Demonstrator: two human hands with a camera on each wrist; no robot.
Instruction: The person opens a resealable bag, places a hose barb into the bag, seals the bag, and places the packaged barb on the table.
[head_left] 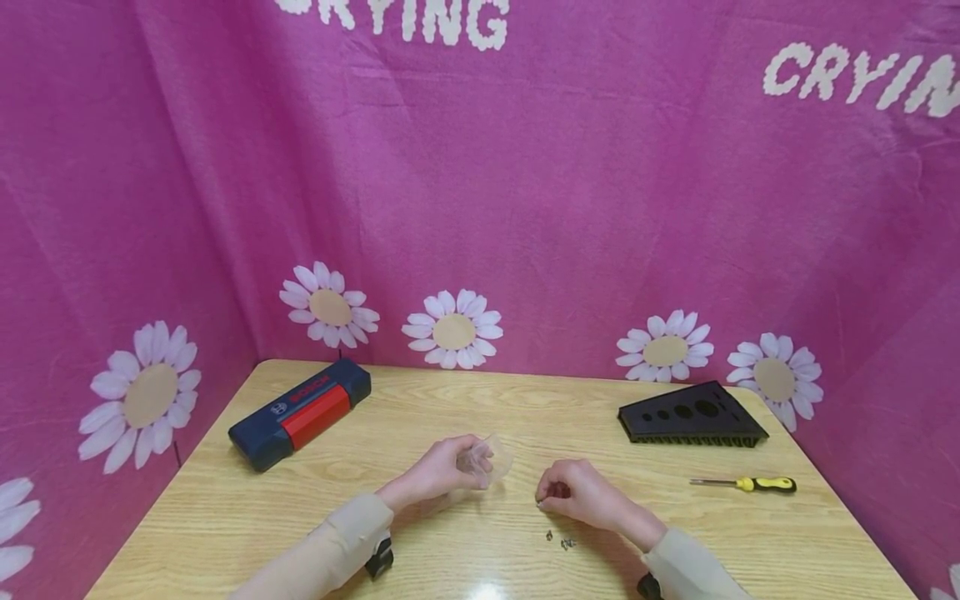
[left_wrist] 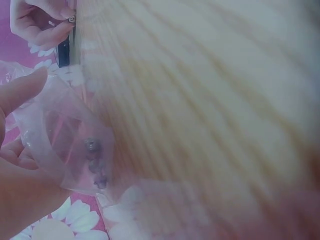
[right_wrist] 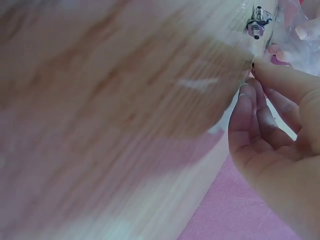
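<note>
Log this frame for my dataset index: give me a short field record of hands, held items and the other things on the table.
left hand: holds a clear plastic bag with a few small screws inside
right hand: pinches a small screw
loose screws: on the table, near the right hand
screwdriver: lies to the right
black holder: back right
blue and red case: back left
</note>
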